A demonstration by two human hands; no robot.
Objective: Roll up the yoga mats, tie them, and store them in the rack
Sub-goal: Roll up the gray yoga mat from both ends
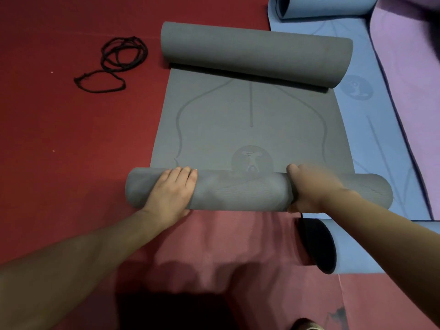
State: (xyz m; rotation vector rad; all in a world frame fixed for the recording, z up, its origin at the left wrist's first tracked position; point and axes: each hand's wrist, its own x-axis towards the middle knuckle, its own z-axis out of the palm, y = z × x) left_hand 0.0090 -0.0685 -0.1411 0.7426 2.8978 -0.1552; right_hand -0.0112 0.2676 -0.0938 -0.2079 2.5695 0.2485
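Note:
A grey yoga mat (250, 120) lies on the red floor, curled into a roll at its near end (238, 191) and into a second roll at its far end (254, 52). My left hand (171, 189) lies flat on top of the near roll, fingers straight and together. My right hand (307, 186) grips the same roll further right, fingers curled over the top and thumb at its near side; this hand is blurred. A black cord (114, 63) lies loose on the floor to the far left of the mat.
A blue mat (381, 129) lies flat along the right, with a rolled blue end (323, 7) at the top. Another blue roll with a black strap (333, 246) sits near my right forearm. A purple mat (412, 67) lies at far right.

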